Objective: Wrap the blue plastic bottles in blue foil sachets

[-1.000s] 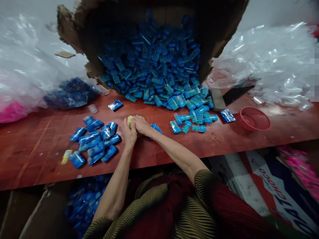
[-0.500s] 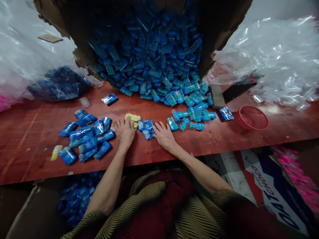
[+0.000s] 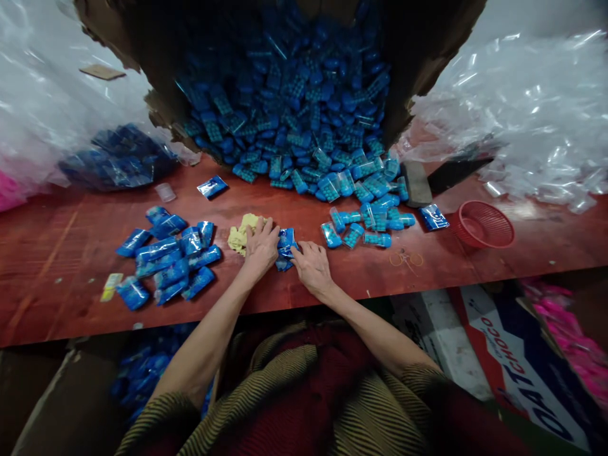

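Observation:
Small printed blue wrappers (image 3: 287, 238) lie on the table between my hands. My left hand (image 3: 262, 250) is open, its fingers stretched forward over the wrappers' left edge. Just behind those fingers sits a crumpled yellow cloth (image 3: 237, 239), partly covered by the hand. My right hand (image 3: 313, 266) has its fingers bent, with thumb and fingertips closed on the wrappers' right edge. To the left lies a group of filled blue packets (image 3: 166, 263). Several clear bottles with blue caps and blue beads (image 3: 354, 235) lie to the right of my right hand.
A torn cardboard box (image 3: 164, 104) spills many more such bottles onto the red table (image 3: 266, 301). A red basket (image 3: 484, 228), a grey block (image 3: 418, 183) and a blue sachet (image 3: 433, 217) stand at right. Clear plastic bags (image 3: 536, 95) flank the box.
My left hand has moved right, off the yellow cloth and onto the wrappers. My right hand's fingers have curled in at the wrappers' edge, and the wrappers look more bunched.

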A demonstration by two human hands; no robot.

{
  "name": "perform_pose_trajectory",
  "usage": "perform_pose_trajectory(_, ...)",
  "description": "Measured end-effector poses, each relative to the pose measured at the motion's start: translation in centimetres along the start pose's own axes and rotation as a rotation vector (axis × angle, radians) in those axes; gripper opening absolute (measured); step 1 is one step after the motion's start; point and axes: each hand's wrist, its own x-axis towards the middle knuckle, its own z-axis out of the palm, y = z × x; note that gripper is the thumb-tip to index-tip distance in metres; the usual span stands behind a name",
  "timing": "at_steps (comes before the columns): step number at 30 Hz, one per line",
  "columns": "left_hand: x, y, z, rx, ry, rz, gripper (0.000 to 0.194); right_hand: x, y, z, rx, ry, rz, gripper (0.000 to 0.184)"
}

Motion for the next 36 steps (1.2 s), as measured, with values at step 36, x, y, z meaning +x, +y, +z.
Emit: perform_pose_trajectory(36, -7.5, 5.9, -2.1, -1.432, 0.139, -0.818, 0.031, -1.5, -1.9, -0.6, 1.370, -0.038, 0.487, 0.027)
